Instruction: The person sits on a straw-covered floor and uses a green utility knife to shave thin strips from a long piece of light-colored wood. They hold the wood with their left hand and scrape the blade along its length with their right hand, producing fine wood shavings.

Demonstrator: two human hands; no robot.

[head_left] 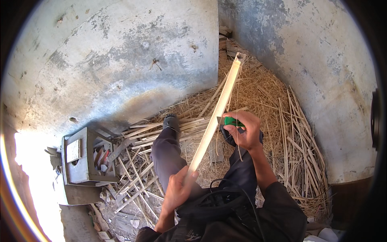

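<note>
Straw and split cane strips cover the ground in a corner of stained concrete walls, with a grey block at my left. My left hand is closed around the near end of a long pale cane that slants up toward the corner. My right hand grips a green-handled knife, fingers curled tight, its blade against the cane's middle.

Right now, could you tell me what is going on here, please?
A seated person holds a long pale split cane strip near its lower end in the left hand. The right hand presses a green-handled knife against the strip's middle. The strip's far end points toward the wall corner. Straw and cut slivers cover the ground around the legs, and a grey box sits to the left.
</note>
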